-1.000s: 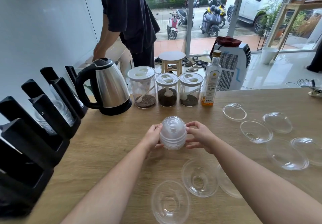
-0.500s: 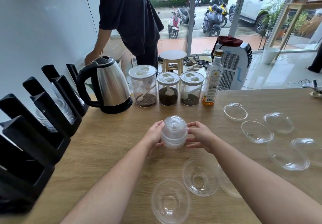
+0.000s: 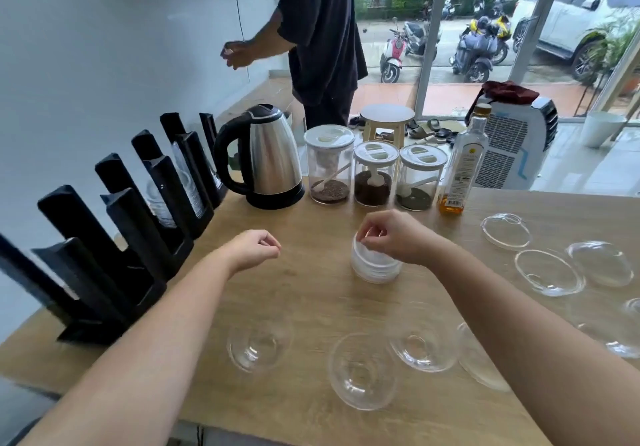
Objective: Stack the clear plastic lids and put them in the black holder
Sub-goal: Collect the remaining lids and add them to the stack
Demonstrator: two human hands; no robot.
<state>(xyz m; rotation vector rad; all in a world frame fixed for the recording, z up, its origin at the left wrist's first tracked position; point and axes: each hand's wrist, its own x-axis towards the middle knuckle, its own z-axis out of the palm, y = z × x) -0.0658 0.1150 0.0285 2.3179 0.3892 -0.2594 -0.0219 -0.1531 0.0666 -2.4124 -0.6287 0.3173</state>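
The fingers of the right hand are curled down on the top of the stack of clear lids, just right of the middle of the frame. They seem to pinch the top lid, but the hand covers the contact, so I am not fully sure. The stack stands upright on the desk, dome side up.

The left hand is left of the stack and apart from it. Its fingers are loosely curled toward the thumb and they hold nothing.

Single loose lids lie around on the desk. In the lower part of the frame there are three with the hollow side up, and one more is partly hidden under the right forearm. At the right edge lie several others.

The black holder stands along the left side of the frame against the wall, with slanted slots. Some clear lids are already in its farther slots.

Behind the stack, along the far side of the desk, stand a steel kettle, three jars with white caps and a bottle. At the upper middle another person in dark clothes stands near the window.
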